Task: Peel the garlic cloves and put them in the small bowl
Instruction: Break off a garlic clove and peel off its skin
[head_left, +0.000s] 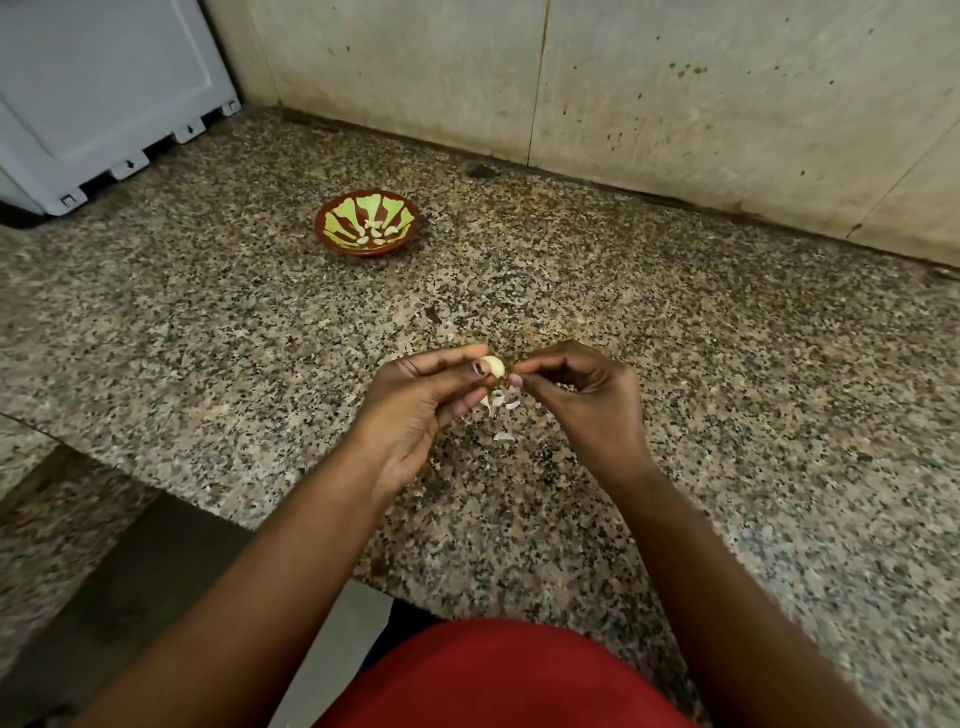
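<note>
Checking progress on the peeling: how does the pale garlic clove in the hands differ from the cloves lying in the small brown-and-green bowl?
The pale garlic clove is held above the speckled granite counter, pinched by the left hand and right hand; the cloves in the bowl lie loose in the small brown-and-green bowl. The held one is single; the bowl holds several. All look pale and peeled.

One camera, worn on the head

It looks forward and down from the person's head, close above both arms, over the speckled bench (208, 322) to the wall (675, 93) behind it. There is no second view to share with.
</note>
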